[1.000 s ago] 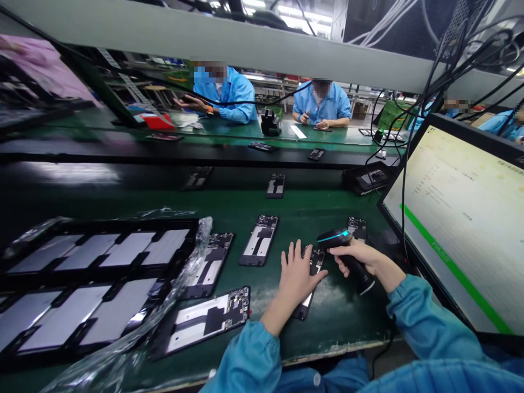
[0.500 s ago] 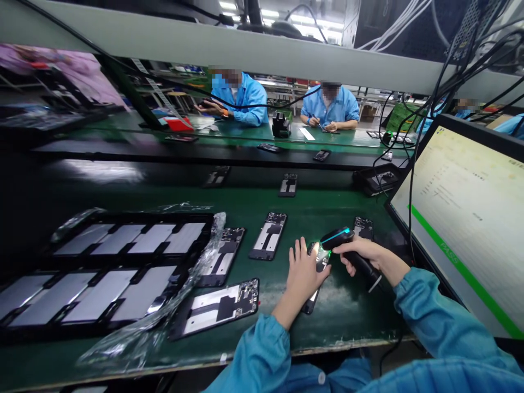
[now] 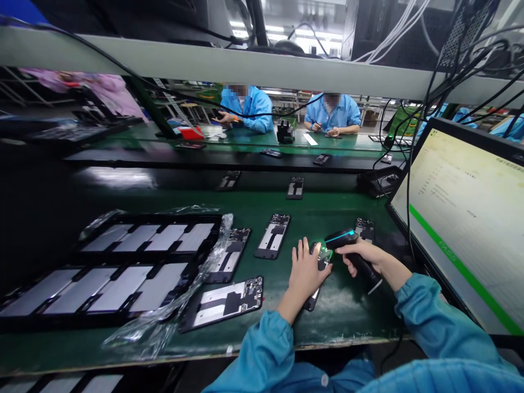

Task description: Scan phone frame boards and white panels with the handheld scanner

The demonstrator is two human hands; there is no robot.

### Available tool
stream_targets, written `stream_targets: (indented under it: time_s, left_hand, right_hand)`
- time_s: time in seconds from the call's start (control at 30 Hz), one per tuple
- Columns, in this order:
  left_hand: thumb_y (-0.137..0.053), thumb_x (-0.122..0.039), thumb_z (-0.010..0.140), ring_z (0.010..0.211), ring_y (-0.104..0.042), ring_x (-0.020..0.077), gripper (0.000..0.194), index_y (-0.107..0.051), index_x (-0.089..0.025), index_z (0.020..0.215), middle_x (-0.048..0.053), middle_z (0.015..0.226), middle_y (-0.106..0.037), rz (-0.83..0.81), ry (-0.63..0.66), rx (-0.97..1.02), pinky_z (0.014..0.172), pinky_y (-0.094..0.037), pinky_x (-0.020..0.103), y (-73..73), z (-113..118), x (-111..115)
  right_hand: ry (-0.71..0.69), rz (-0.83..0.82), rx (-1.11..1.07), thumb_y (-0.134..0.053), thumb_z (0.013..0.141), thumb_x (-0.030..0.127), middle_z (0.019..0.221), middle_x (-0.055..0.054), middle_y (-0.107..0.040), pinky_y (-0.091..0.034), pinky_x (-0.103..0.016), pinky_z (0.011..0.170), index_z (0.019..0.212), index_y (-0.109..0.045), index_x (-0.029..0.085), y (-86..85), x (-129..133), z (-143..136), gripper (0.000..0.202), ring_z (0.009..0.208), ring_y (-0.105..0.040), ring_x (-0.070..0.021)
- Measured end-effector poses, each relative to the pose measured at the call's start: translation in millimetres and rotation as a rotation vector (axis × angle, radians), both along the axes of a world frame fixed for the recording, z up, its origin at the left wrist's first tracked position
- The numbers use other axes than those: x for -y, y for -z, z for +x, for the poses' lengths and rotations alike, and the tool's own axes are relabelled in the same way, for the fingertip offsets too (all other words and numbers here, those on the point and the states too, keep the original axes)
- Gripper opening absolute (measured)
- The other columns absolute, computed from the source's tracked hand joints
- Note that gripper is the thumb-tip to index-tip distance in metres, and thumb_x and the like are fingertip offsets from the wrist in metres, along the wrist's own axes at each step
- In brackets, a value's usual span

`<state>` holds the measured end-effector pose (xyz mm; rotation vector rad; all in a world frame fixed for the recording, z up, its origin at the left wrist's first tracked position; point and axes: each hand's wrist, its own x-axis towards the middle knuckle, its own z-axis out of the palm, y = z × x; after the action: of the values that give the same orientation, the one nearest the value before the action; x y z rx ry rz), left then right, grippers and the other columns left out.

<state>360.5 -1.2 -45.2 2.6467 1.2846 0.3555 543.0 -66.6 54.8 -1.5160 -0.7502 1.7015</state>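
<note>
Lying on the green bench top is a phone frame [image 3: 314, 299] with a circuit board at its upper end, partly covered by my left hand [image 3: 303, 273]. The fingers of that hand are spread over the frame. My right hand [image 3: 360, 255] is wrapped round a black barcode scanner [image 3: 343, 238] with a blue strip, its head pointing at the board, where green light shows. Another phone frame [image 3: 365, 229] lies behind the scanner. Left of my hands are more phone frames, one upright-lying [image 3: 273, 236] and one sideways [image 3: 229, 303].
Black trays of silver plates [image 3: 126, 292] with clear plastic film [image 3: 223, 240] fill the left. A monitor [image 3: 466, 218] showing a green PASS bar stands at the right, with hanging cables. Two people in blue [image 3: 248, 109] work across the bench [image 3: 229, 196], under a grey beam.
The whole view has shifted slightly. The bright white light at the board under my left hand is gone, and green light remains. Both hands keep about the same pose.
</note>
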Motion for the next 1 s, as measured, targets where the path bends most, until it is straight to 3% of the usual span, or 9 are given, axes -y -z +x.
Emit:
stream_targets:
  time_s: [0.33, 1.0]
  left_hand:
    - [-0.060, -0.055, 0.083, 0.147, -0.022, 0.0404, 0.073, -0.045, -0.017, 0.142, 0.024, 0.157, -0.030, -0.001, 0.006, 0.004, 0.117, -0.021, 0.057, -1.1, -1, 0]
    - [-0.059, -0.055, 0.084, 0.147, -0.024, 0.0394, 0.071, -0.046, -0.015, 0.141, 0.024, 0.157, -0.030, 0.019, 0.008, -0.003, 0.117, -0.023, 0.056, 2.1, -1, 1]
  right_hand:
    - [0.004, 0.035, -0.022, -0.068, 0.079, 0.032, 0.048, -0.001, -0.058, -0.055, -0.024, 0.037, 0.061, -0.063, 0.011, 10.9, 2, 0, 0.028, 0.041, -0.059, -0.0135]
    - [0.015, 0.037, 0.025, -0.067, 0.080, 0.031, 0.046, -0.001, -0.058, -0.055, -0.023, 0.037, 0.057, -0.061, 0.011, 13.1, 2, -4, 0.031, 0.040, -0.059, -0.0140]
